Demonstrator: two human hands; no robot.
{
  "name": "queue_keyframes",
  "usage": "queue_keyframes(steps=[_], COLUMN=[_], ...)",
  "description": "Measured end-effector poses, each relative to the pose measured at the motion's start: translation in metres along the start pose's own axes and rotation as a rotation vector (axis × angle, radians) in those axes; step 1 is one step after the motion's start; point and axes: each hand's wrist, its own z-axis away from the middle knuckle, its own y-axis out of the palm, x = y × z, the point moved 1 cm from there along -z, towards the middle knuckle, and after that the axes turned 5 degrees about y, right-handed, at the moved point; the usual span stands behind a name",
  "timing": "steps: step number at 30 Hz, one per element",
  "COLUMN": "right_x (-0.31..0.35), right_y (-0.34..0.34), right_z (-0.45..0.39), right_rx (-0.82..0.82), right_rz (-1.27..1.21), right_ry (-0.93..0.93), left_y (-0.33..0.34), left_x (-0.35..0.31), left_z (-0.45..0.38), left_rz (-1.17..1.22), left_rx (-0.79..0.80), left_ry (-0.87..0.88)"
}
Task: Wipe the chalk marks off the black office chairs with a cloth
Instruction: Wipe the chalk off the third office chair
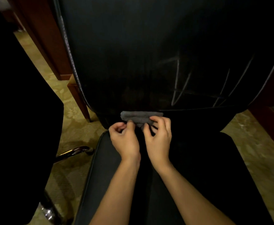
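At seat-back crease: left hand [125, 137] and right hand [159, 137] both pinch folded grey cloth [141, 117]; chalk marks [180, 78] on backrest.

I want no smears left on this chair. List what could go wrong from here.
1. The chalk marks sit right of the cloth on the backrest; dim light could hide faint lines.
2. Both hands pinch the bunched cloth; wiping with a small wad may smear chalk.
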Motion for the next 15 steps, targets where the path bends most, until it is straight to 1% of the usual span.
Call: queue_keyframes(steps=[1,2,3,4,6,8,9,11,12,13,15], right_x=[0.004,0.006,0.007,0.007,0.005,0.006,0.008,0.016,0.023,0.026,0.029], right_y=[0.001,0.003,0.006,0.009,0.012,0.009,0.007,0.004,0.003,0.004,0.01], right_z=[0.001,0.001,0.0,-0.003,-0.01,-0.013,-0.013,-0.012,-0.013,-0.016,-0.023], right_rx=[-0.032,-0.07,-0.104,-0.125,-0.132,-0.125,-0.098,0.048,0.122,0.158,0.144], right_rz=[-0.09,-0.174,-0.235,-0.277,-0.216,-0.156,-0.237,-0.581,-0.726,-0.809,-0.906], right_ry=[0.12,0.25,0.387,0.523,0.721,0.847,0.917,1.095,1.15,1.176,1.197], left_y=[0.005,0.009,0.011,0.013,0.013,0.014,0.015,0.017,0.019,0.02,0.026], left_x=[-0.001,-0.004,-0.007,-0.009,-0.011,-0.01,-0.009,-0.006,-0.006,-0.005,-0.001], left_z=[-0.005,-0.009,-0.012,-0.014,-0.018,-0.02,-0.021,-0.021,-0.018,-0.017,-0.017], left_rz=[0.084,0.114,0.083,0.032,-0.043,-0.056,-0.047,0.012,0.055,0.079,0.072], left_rx=[-0.004,0.045,0.121,0.193,0.254,0.233,0.21,0.175,0.161,0.138,0.071], left_ry=[-0.177,-0.333,-0.446,-0.511,-0.517,-0.454,-0.42,-0.375,-0.371,-0.364,-0.34])
